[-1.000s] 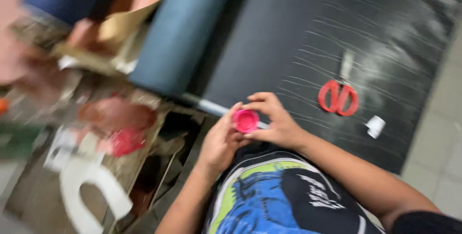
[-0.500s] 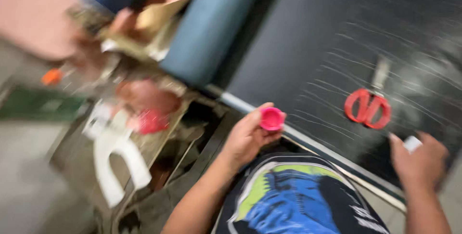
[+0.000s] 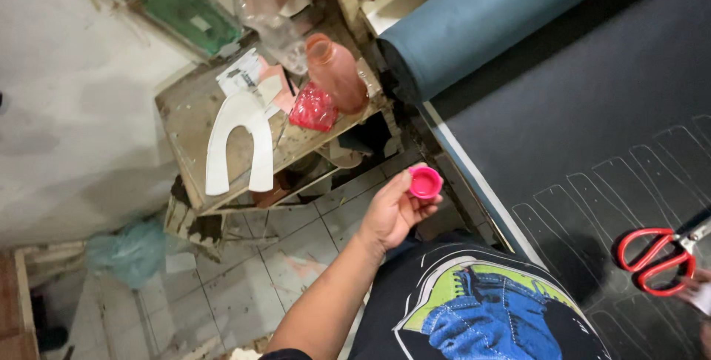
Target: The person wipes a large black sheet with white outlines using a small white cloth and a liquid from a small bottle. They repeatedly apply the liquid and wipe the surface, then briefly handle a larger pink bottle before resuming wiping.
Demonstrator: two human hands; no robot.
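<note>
— Where's the pink cap [image 3: 425,181]?
— Pinched in the left hand [image 3: 392,212], held out toward the wooden shelf [image 3: 185,119]. Keep it level — open side up.
— The right hand [image 3: 700,297]?
— At the red scissors [image 3: 655,256]; its grip can't be made out.

The pink cap [image 3: 425,182] is a small round piece of bright pink plastic, shallow, with a raised rim around a slightly sunken centre; it faces the camera, tilted a little, so its circular face shows nearly whole; it sits pinched at the fingertips of the left hand [image 3: 392,212], thumb on its lower right edge and fingers beneath and behind it; it is held up in the air, above the tiled floor, just beside the edge of the dark worktop [image 3: 592,123] and below the low wooden shelf.
</note>
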